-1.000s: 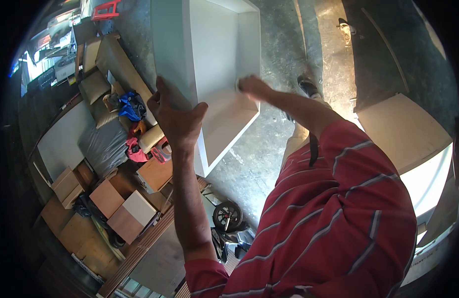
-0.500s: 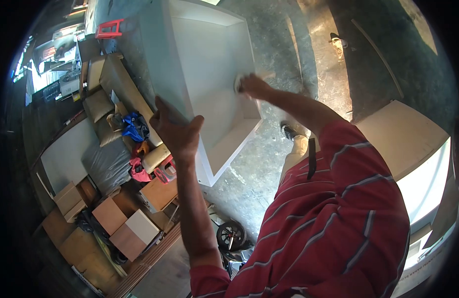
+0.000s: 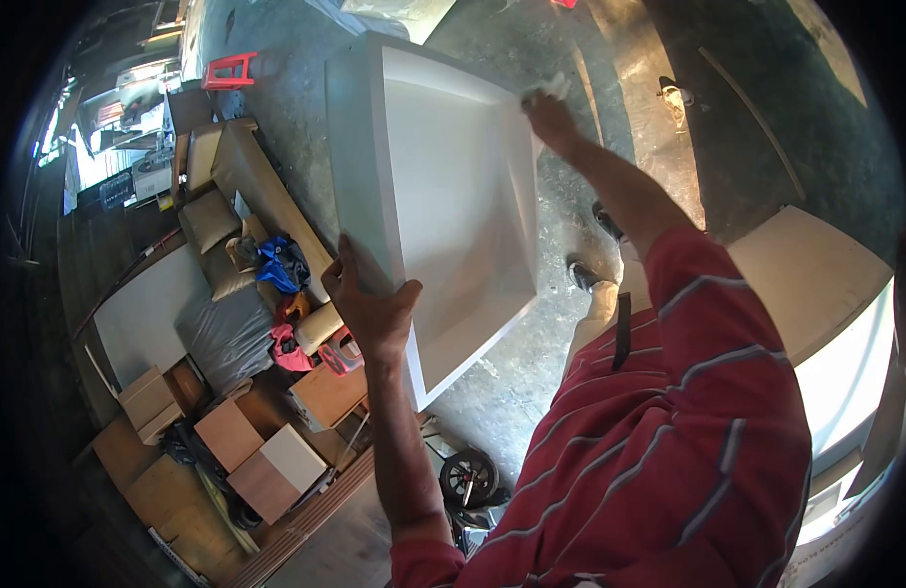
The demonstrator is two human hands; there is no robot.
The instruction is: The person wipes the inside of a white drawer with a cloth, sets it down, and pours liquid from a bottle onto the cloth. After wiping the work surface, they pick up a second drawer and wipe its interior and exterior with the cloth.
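Observation:
A white, open-fronted cabinet box (image 3: 453, 186) stands tilted in front of me, its hollow side facing me. My left hand (image 3: 372, 306) grips the front edge of its left wall, thumb on the inner side and fingers on the outer face. At the box's far right corner is my right hand (image 3: 551, 120), closed around a pale cloth (image 3: 559, 90) that is blurred by motion. How the box is supported underneath is hidden.
Left of the box lie stacked boards (image 3: 267, 475), cushions (image 3: 210, 220), a blue bag (image 3: 281, 265) and grey plastic sheeting (image 3: 227, 338). A red stool (image 3: 227, 72) stands farther back. A black wheel (image 3: 468, 478) is below, and a large board (image 3: 815, 269) is at right.
My right hand has moved with the cloth from the box's right inner side up to its far right corner. The box sits lower and farther right in view; my left hand keeps its grip.

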